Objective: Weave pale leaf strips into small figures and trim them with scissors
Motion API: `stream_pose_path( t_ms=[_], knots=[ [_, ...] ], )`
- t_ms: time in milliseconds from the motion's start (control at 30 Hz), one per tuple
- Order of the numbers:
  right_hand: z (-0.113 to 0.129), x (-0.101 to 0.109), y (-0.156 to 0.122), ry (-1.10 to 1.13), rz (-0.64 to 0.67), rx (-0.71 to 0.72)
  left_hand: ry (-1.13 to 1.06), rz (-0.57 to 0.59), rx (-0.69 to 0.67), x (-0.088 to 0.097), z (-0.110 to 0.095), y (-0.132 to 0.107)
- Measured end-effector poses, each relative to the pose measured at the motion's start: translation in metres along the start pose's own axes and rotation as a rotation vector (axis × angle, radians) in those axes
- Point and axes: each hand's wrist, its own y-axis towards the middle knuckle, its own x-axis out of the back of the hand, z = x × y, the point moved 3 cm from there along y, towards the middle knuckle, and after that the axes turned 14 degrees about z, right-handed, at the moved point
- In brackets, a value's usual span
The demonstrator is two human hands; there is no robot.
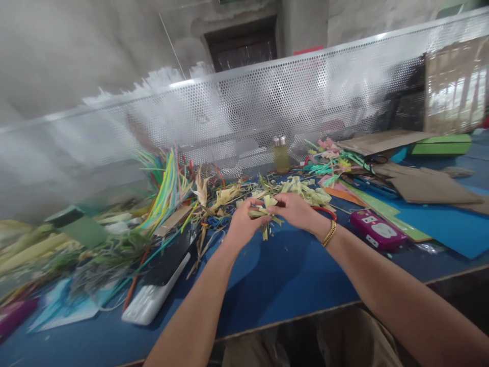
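Note:
Both my hands meet above the blue table (282,275) and work a small bundle of pale green-yellow leaf strips (263,211). My left hand (242,221) is curled round the bundle's left end. My right hand (296,210), with a gold bracelet on its wrist, pinches the right end with its fingers closed. Loose strip ends hang down below the bundle. More cut strips (305,192) lie in a heap just behind my hands.
A bunch of coloured straws (168,186) fans up at the left, with a white and black power strip (160,285) below it. A magenta socket block (376,229), brown card sheets (428,186), a small bottle (280,153) and a perforated metal screen (267,112) stand around.

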Motion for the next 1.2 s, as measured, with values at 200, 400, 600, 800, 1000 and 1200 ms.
stream_pose_path(
  t_ms=[200, 400, 600, 800, 1000, 1200],
  knots=[
    [-0.001, 0.003, -0.001, -0.005, 0.015, -0.018, 0.014, -0.033, 0.036, 0.024, 0.004, 0.000],
    [0.001, 0.003, -0.001, -0.037, 0.059, -0.018, -0.021, 0.017, 0.040, 0.016, 0.001, -0.002],
    [0.002, 0.001, -0.001, -0.045, 0.086, -0.033, -0.064, 0.125, 0.129, -0.003, 0.010, 0.000],
    [0.002, 0.002, -0.002, 0.002, 0.108, -0.038, -0.116, 0.064, 0.132, -0.004, 0.011, 0.001],
    [0.001, 0.002, -0.002, 0.138, 0.073, -0.018, -0.143, 0.038, 0.132, -0.002, 0.011, 0.001],
    [0.005, 0.011, -0.004, 0.212, -0.009, 0.010, -0.185, 0.025, 0.158, 0.000, 0.012, 0.002]
  ],
)
